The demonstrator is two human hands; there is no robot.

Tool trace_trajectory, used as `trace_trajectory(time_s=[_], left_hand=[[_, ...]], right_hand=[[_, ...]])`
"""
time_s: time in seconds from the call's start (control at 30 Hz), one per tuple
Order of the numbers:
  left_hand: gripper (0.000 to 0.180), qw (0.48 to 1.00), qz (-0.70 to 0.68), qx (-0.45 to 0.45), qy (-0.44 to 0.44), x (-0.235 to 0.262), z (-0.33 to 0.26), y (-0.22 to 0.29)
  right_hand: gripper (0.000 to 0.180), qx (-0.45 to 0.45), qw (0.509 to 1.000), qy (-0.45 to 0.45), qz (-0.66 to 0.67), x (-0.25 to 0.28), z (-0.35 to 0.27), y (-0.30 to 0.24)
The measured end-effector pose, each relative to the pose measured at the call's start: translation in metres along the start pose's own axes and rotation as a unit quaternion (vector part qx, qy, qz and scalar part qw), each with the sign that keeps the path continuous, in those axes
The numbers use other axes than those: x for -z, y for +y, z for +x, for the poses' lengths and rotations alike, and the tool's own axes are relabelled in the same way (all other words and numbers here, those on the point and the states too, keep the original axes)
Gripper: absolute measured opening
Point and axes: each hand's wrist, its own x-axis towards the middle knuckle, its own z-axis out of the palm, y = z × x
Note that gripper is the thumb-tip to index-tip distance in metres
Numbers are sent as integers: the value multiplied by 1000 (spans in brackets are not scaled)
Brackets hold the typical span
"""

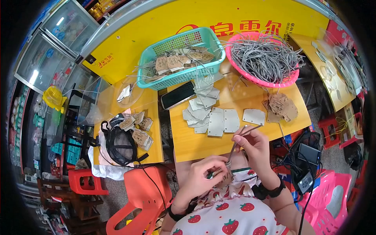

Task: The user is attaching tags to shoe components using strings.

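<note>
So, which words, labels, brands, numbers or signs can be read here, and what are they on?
I won't copy wording, but here is where it stands:
Yellow panel: large, clear red characters, with small dark print to their right.
Same panel, left end: smaller red lettering.
Brown cards in the green basket: dark print, too small to read.
Brown cards at the table's right,: print, too small to read.

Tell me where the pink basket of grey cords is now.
In the head view, the pink basket stands at the far side of the yellow table, right of the green basket and beyond the brown cards.
</note>
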Motion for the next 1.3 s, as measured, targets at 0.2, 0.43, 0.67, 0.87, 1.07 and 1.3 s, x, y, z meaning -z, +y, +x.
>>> trace_trajectory(time_s=[0.2, 0.43, 0.67, 0.87, 1.07, 1.3], left_hand=[[28, 993, -91, 69, 37, -3, -3, 11], [27, 999, 12, 7, 38, -3, 2, 10], [22, 998, 14, -41, 40, -2, 1, 10], [28, 993, -120, 19, -3, 0, -2, 8], [32, 979, -206, 5, 1, 0, -5, -1], [53, 940, -322, 71, 91, -6, -1, -3]], right_hand=[[10, -26, 999, -34, -8, -7, 4, -9], [11, -37, 997, -38, 63, -13, -2, -4], [9, 7, 996, 47, 80, 2, -1, -6], [11, -5, 996, 40, 79, 6, 6, -12], [10, -47, 992, 32, 116, 8, 6, -13], [9, -13, 995, -81, 57, 7, 6, -16]])
